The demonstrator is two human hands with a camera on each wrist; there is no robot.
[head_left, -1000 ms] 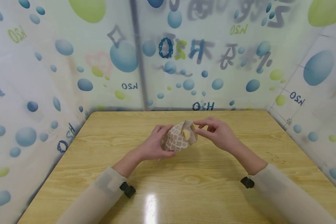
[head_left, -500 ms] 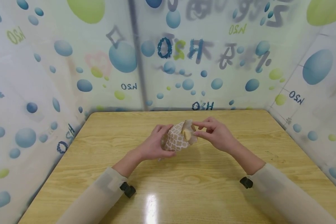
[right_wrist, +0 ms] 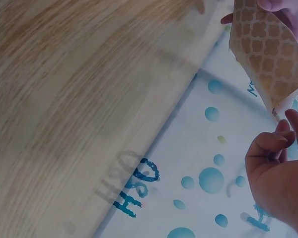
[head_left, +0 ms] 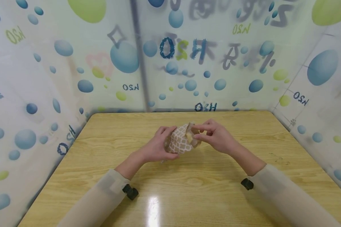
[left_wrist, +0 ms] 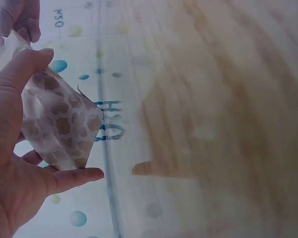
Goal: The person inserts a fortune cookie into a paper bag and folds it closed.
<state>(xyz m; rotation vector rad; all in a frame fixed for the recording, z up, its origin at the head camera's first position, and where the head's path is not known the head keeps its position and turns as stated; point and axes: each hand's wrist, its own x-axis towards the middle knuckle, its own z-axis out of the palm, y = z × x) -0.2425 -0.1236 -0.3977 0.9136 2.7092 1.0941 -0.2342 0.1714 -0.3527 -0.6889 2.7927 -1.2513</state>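
A brown paper bag (head_left: pixel 179 140) with a white lattice print is held above the table, its mouth turned to the right. My left hand (head_left: pixel 159 146) grips it, the thumb below and the fingers above in the head view. In the left wrist view that hand (left_wrist: pixel 20 163) spans the bag (left_wrist: pixel 62 119). Inside the mouth a pale yellow thing (head_left: pixel 189 137) shows, too covered to tell its kind. My right hand (head_left: pixel 216 135) has its thumb and index fingertips at the bag's mouth, apart from each other. The right wrist view shows the other fingers of that hand (right_wrist: pixel 273 163) curled.
The wooden table (head_left: pixel 204 195) spreads under both hands. A printed curtain (head_left: pixel 170 78) with blue and green dots stands behind it and along both sides. Black wrist straps (head_left: pixel 130 191) sit on both sleeves.
The right hand has moved left, and its thumb and index fingertips have come further into the bag's mouth. The left hand and the bag have hardly moved.
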